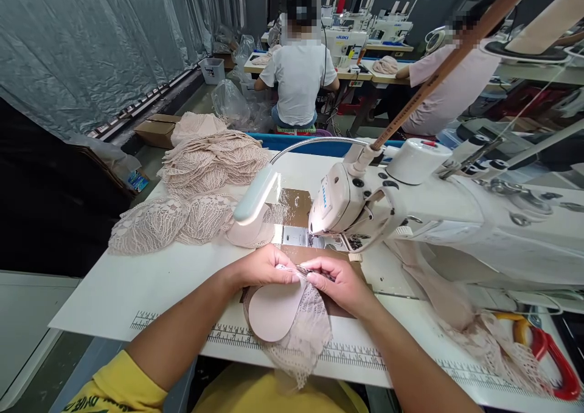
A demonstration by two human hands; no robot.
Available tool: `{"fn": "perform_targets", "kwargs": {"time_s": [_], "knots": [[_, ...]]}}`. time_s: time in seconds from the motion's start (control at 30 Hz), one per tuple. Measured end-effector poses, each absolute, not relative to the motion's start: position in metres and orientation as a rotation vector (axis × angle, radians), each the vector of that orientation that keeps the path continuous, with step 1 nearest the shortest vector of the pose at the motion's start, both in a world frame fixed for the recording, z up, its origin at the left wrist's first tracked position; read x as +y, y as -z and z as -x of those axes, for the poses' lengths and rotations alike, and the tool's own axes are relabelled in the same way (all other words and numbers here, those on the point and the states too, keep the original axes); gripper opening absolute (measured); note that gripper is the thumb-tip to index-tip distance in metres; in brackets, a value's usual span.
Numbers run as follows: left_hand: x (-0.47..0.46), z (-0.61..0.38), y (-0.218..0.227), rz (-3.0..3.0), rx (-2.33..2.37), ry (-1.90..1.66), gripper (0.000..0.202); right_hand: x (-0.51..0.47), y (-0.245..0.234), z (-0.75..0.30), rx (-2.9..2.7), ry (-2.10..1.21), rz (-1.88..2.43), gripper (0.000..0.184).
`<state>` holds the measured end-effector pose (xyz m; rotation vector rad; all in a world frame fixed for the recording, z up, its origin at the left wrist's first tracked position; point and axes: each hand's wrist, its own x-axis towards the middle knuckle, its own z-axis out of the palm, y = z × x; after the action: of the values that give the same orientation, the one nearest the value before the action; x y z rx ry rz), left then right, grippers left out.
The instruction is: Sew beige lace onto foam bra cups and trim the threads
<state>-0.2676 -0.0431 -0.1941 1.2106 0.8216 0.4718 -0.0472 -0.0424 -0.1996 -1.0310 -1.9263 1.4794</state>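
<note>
A beige lace bra piece [312, 322] hangs over the table's front edge, with a smooth pale oval cup pad [274, 312] on it. My left hand [267, 266] pinches its upper edge between thumb and fingers. Close beside it, my right hand [337, 284] is closed around a small metal tool [302, 269], mostly hidden by the fingers; it looks like thread snips. The tool's tip meets the fabric edge between both hands. Just beyond them stands the white sewing machine's head [335, 200], its needle area lit by a lamp [254, 195].
Stacked lace pieces [212, 160] and a row of lace cups [155, 224] lie at the left. Red-handled scissors [559, 364] rest at the right beside more lace [497, 346]. A printed ruler [356, 355] runs along the front edge. Two people sit at machines ahead.
</note>
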Motion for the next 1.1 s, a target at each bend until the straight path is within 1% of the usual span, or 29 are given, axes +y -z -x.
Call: {"fn": "perform_targets", "kwargs": {"time_s": [0.13,0.2,0.27,0.3,0.37,0.4,0.5,0.53,0.83,1.1], "knots": [[-0.043,0.265,0.194,-1.279,0.838,-0.475,0.043,-0.043,0.199,0.052,-1.959,-1.426,1.022,0.019],[-0.043,0.263,0.196,-1.289,0.855,-0.469,0.041,-0.043,0.201,0.056,-1.913,-1.402,1.071,0.019],[-0.043,0.262,0.197,-1.295,0.864,-0.468,0.038,-0.044,0.204,0.059,-1.813,-1.449,1.096,0.02],[-0.043,0.262,0.198,-1.3,0.857,-0.475,0.036,-0.044,0.205,0.06,-1.756,-1.503,1.1,0.022],[-0.041,0.264,0.197,-1.333,0.82,-0.473,0.032,-0.045,0.206,0.062,-1.696,-1.638,1.099,0.035],[-0.041,0.266,0.196,-1.359,0.805,-0.459,0.03,-0.045,0.206,0.062,-1.706,-1.685,1.107,0.037],[-0.038,0.277,0.188,-1.432,0.822,-0.385,0.027,-0.044,0.203,0.059,-1.803,-1.653,1.19,0.018],[-0.037,0.282,0.186,-1.447,0.85,-0.375,0.026,-0.044,0.202,0.057,-1.819,-1.621,1.221,0.016],[-0.036,0.303,0.179,-1.466,0.991,-0.482,0.022,-0.043,0.204,0.046,-1.882,-1.558,1.254,0.016],[-0.036,0.305,0.19,-1.472,0.997,-0.568,0.03,-0.041,0.206,0.043,-1.992,-1.509,1.245,0.013]]}}
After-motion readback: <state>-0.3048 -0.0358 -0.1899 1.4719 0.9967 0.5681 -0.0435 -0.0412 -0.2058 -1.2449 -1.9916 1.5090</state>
